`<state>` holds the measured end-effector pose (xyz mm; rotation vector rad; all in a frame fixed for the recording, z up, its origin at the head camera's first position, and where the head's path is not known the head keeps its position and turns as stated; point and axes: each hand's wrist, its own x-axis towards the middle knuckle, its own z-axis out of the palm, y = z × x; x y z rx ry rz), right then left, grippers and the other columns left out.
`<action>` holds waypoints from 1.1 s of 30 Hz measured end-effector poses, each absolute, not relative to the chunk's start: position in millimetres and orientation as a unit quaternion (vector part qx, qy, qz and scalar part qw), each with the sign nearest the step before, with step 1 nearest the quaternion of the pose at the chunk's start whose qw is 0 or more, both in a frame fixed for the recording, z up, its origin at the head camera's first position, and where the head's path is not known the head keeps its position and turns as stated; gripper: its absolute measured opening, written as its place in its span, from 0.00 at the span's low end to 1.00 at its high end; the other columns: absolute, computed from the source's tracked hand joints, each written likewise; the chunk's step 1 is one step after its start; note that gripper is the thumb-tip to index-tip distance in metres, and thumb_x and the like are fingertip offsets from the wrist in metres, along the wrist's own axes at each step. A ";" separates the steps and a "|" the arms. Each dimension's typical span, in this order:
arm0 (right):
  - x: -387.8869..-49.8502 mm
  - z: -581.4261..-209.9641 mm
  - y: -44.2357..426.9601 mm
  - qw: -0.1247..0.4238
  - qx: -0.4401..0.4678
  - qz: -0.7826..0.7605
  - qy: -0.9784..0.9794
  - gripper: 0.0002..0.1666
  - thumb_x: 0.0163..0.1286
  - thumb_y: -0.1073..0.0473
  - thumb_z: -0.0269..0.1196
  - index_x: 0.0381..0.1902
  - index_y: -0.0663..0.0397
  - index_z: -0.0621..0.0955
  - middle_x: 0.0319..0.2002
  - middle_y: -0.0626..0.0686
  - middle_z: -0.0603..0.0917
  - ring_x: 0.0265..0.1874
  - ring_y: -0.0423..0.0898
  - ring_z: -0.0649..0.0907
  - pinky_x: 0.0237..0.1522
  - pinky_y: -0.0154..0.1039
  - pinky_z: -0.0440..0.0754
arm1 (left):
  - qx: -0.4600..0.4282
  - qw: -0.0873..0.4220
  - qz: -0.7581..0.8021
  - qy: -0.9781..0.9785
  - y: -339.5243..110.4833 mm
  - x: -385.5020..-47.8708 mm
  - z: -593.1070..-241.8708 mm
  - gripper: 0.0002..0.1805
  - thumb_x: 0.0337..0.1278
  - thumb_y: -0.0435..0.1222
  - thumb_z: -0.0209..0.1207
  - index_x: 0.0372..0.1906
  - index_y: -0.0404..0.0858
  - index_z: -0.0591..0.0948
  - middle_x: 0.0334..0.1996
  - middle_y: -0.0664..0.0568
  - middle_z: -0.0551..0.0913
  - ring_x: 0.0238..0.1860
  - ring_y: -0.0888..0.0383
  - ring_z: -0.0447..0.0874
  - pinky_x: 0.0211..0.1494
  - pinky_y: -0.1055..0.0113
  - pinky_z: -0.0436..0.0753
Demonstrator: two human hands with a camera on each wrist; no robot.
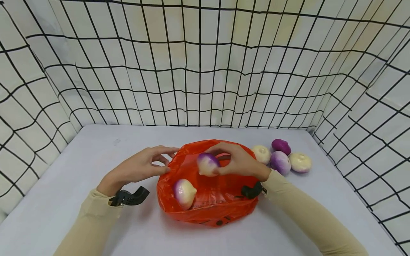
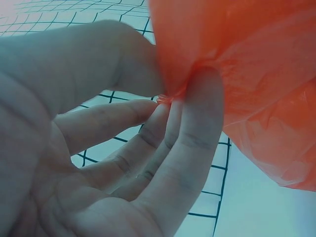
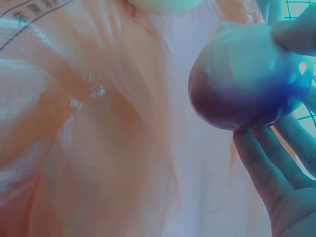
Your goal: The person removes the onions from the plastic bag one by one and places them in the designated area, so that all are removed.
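Note:
A red plastic bag [image 1: 211, 213] lies with its mouth spread on the table. My left hand [image 1: 136, 169] pinches the bag's left rim; in the left wrist view, thumb and fingers [image 2: 200, 113] meet on the gathered plastic [image 2: 190, 59]. Over the bag's mouth, my right hand [image 1: 240, 161] grips a purple-and-white turnip [image 1: 207, 165]. The right wrist view shows that turnip [image 3: 247, 79] between the thumb and several fingers [image 3: 261, 163]. Another purple-and-white turnip [image 1: 184, 193] sits at the left inside the bag, its pointed end toward the right.
Right of the bag lie a cream round vegetable [image 1: 261, 154], a dark purple one [image 1: 281, 147], a purple-and-white one [image 1: 280, 163] and another cream one [image 1: 300, 162]. A black grid net [image 1: 200, 71] over white cloth rises behind and beside the white table [image 1: 137, 234].

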<state>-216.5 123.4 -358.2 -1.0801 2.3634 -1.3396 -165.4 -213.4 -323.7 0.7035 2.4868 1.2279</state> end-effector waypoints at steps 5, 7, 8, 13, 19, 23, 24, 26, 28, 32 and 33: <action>-215.5 -357.8 131.9 0.101 -0.355 -0.457 0.809 0.32 0.60 0.61 0.75 0.62 0.37 0.81 0.61 0.44 0.84 0.60 0.44 0.85 0.64 0.42 0.84 | 0.247 0.141 0.424 0.860 -213.1 -164.9 -323.1 0.32 0.68 0.38 0.63 0.75 0.42 0.72 0.65 0.43 0.78 0.58 0.50 0.84 0.55 0.62 0.89; -214.8 -356.7 135.5 0.099 -0.352 -0.461 0.809 0.33 0.60 0.62 0.75 0.63 0.40 0.80 0.61 0.46 0.84 0.60 0.46 0.85 0.64 0.45 0.84 | 0.247 0.141 0.424 0.860 -212.9 -164.8 -323.3 0.32 0.68 0.39 0.64 0.75 0.42 0.71 0.65 0.43 0.78 0.58 0.50 0.84 0.53 0.63 0.89; -214.5 -356.2 137.3 0.097 -0.351 -0.463 0.808 0.33 0.60 0.63 0.74 0.64 0.42 0.80 0.62 0.48 0.84 0.61 0.47 0.85 0.65 0.47 0.84 | 0.247 0.141 0.423 0.860 -212.8 -164.7 -323.3 0.32 0.68 0.39 0.64 0.75 0.42 0.71 0.65 0.43 0.79 0.58 0.50 0.84 0.53 0.63 0.89; -213.1 -352.8 146.6 0.085 -0.344 -0.476 0.804 0.34 0.60 0.64 0.74 0.65 0.46 0.79 0.62 0.53 0.83 0.62 0.51 0.84 0.64 0.53 0.84 | 0.246 0.141 0.422 0.861 -213.0 -164.6 -323.6 0.33 0.68 0.40 0.64 0.75 0.42 0.71 0.65 0.43 0.79 0.59 0.49 0.84 0.52 0.61 0.89; -212.0 -350.2 157.9 0.072 -0.336 -0.477 0.809 0.34 0.62 0.63 0.74 0.66 0.44 0.79 0.62 0.52 0.83 0.63 0.51 0.84 0.62 0.50 0.86 | 0.244 0.137 0.410 0.868 -213.1 -166.2 -324.7 0.32 0.68 0.40 0.64 0.75 0.44 0.72 0.64 0.44 0.79 0.59 0.49 0.83 0.53 0.57 0.89; -210.6 -348.7 165.3 0.064 -0.332 -0.478 0.811 0.34 0.62 0.63 0.75 0.66 0.44 0.79 0.63 0.51 0.83 0.63 0.50 0.83 0.61 0.46 0.86 | 0.236 0.139 0.407 0.872 -212.4 -167.0 -325.7 0.32 0.67 0.40 0.64 0.75 0.46 0.73 0.64 0.46 0.79 0.59 0.48 0.83 0.54 0.58 0.88; -210.2 -347.9 167.2 0.061 -0.332 -0.479 0.811 0.34 0.62 0.63 0.75 0.66 0.45 0.79 0.63 0.51 0.83 0.63 0.50 0.83 0.61 0.45 0.86 | 0.237 0.139 0.408 0.871 -212.1 -167.0 -325.8 0.32 0.67 0.40 0.64 0.75 0.46 0.72 0.64 0.46 0.79 0.59 0.48 0.83 0.53 0.58 0.88; -209.5 -346.4 171.6 0.053 -0.332 -0.481 0.810 0.34 0.61 0.64 0.75 0.66 0.47 0.79 0.62 0.53 0.83 0.63 0.51 0.83 0.62 0.45 0.86 | 0.238 0.139 0.410 0.870 -212.0 -166.8 -325.9 0.32 0.67 0.39 0.64 0.75 0.45 0.72 0.64 0.45 0.79 0.60 0.48 0.83 0.53 0.57 0.88; -209.0 -345.0 176.0 0.047 -0.331 -0.484 0.809 0.34 0.61 0.65 0.75 0.65 0.48 0.79 0.62 0.53 0.83 0.63 0.51 0.83 0.62 0.45 0.85 | 0.239 0.138 0.412 0.868 -212.2 -166.7 -326.0 0.32 0.67 0.39 0.64 0.75 0.45 0.72 0.64 0.44 0.79 0.60 0.48 0.83 0.53 0.57 0.89; -207.7 -341.7 185.4 0.041 -0.324 -0.488 0.810 0.34 0.61 0.66 0.75 0.65 0.50 0.79 0.63 0.54 0.83 0.64 0.52 0.82 0.63 0.47 0.85 | 0.246 0.140 0.416 0.864 -212.5 -166.5 -325.4 0.32 0.67 0.39 0.64 0.75 0.43 0.72 0.64 0.42 0.79 0.60 0.47 0.83 0.52 0.57 0.90; -207.2 -340.5 187.7 0.040 -0.320 -0.489 0.810 0.34 0.61 0.66 0.75 0.65 0.50 0.79 0.63 0.54 0.83 0.64 0.51 0.82 0.64 0.47 0.84 | 0.247 0.139 0.415 0.864 -212.5 -166.6 -325.3 0.32 0.68 0.39 0.64 0.75 0.42 0.72 0.64 0.42 0.79 0.60 0.47 0.83 0.52 0.57 0.90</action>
